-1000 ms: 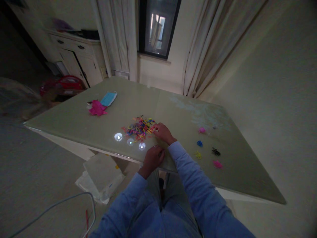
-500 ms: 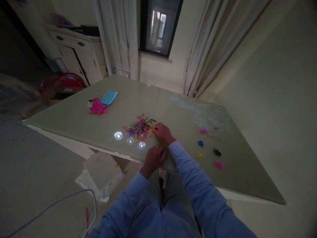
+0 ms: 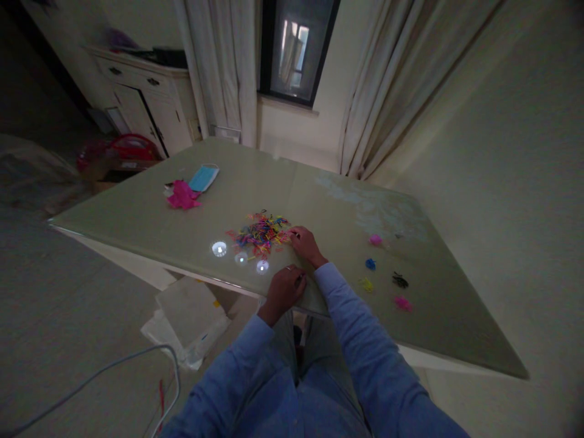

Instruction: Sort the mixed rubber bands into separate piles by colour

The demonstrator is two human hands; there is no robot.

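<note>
A loose pile of multicoloured rubber bands lies on the glossy pale green table. At the pile's right edge my right hand is closed in a pinch, with a pinkish-red rubber band at its fingertips. My left hand rests by the near table edge, fingers curled together; whatever may be between them is too small to make out. Off to the right are small separate bunches: pink, blue, yellow, black and another pink bunch.
A blue face mask and crumpled pink material lie on the table's left part. Bright light reflections show left of my hands. Below, a white sheet-like stack and a grey cable are on the floor. A cabinet stands behind.
My right hand has drawn back slightly to the right, away from the pile. My left hand stays almost in place. The view has shifted a little.
</note>
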